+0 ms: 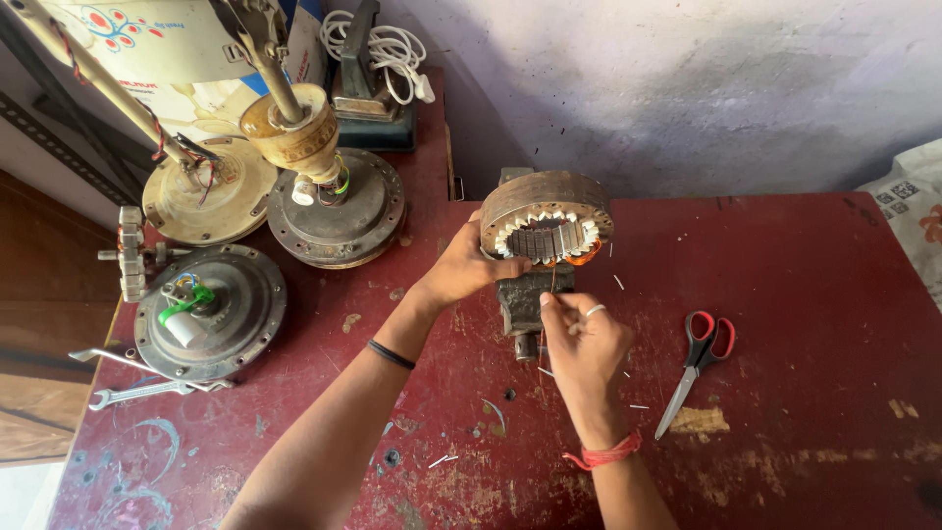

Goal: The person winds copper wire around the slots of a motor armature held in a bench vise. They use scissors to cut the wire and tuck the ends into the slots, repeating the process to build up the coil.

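A round rusty motor stator (546,218) with white slot liners and some copper winding sits clamped on a small bench vise (520,302). My left hand (461,267) grips the stator's left rim, with a black band on that wrist. My right hand (581,339) is just below the stator, its fingers pinched on a thin copper wire that runs up to the stator. It wears a ring and a red thread at the wrist.
Red-handled scissors (699,365) lie on the dark red table (805,294) to the right. At the left stand several ceiling-fan motor parts (208,309), a fan housing (339,206) and spanners (137,393). A white cable (388,49) lies at the back.
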